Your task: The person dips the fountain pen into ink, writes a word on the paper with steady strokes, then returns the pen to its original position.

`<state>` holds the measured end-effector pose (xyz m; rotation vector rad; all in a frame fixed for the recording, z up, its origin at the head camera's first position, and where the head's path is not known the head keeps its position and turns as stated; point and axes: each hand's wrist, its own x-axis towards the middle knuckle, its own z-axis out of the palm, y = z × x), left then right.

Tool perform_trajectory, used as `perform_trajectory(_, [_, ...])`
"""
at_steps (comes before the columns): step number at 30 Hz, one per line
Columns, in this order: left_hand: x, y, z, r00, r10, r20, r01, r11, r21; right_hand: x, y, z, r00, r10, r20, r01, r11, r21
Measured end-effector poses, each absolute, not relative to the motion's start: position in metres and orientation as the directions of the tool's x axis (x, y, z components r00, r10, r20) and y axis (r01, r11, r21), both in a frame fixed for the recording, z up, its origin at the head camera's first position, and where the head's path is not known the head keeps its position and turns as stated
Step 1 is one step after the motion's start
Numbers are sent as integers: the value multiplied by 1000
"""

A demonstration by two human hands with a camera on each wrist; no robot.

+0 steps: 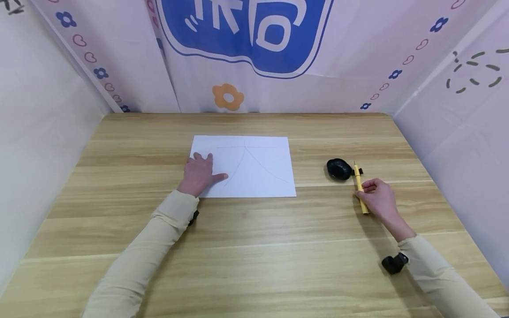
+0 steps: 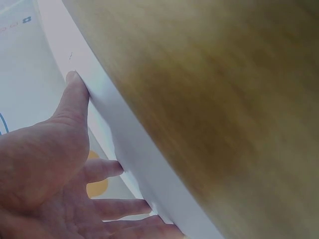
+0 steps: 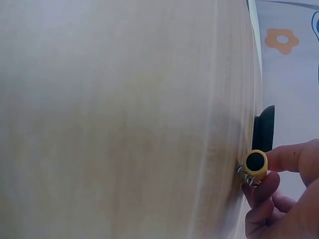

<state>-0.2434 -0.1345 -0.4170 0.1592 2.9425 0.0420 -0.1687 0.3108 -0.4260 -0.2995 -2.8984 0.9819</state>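
Note:
A white sheet of paper [image 1: 262, 172] lies on the table, bearing thin drawn lines: one horizontal line and two curves spreading downward from near its middle. My left hand [image 1: 199, 174] rests on the paper's left side with fingers spread and thumb out to the right; the left wrist view shows the fingertips [image 2: 112, 169] touching the sheet. Over to the right, my right hand [image 1: 377, 197] pinches a slim yellow pen [image 1: 358, 179] between thumb and fingers, its narrow tip pointing away from me. The pen's black-centred end [image 3: 255, 161] faces the right wrist camera, with small metal bits beside it.
A rounded black object [image 1: 339, 169] sits just left of the pen, with a small black piece by the pen's upper part. The wooden table [image 1: 246, 256] meets a printed cloth backdrop [image 1: 278, 95] behind and pale cloth walls at both sides.

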Motion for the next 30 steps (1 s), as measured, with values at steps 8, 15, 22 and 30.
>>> perform_trajectory(8, [-242, -135, -419, -977, 120, -175, 114, 993, 40, -170, 312, -428, -981, 194, -6, 159, 786, -597])
perform_trajectory(15, [-242, -136, -421, -981, 115, -154, 110, 993, 39, -170, 312, -428, -984, 176, -23, 156, 794, -588])
perform_trajectory(22, [-241, -136, -421, -981, 116, -154, 109, 993, 54, -171, 313, -429, -985, 166, -47, 161, 793, -588])
perform_trajectory(30, [-241, -134, -421, -976, 109, -189, 100, 993, 57, -174, 317, -425, -978, 189, -88, 202, 758, -620])
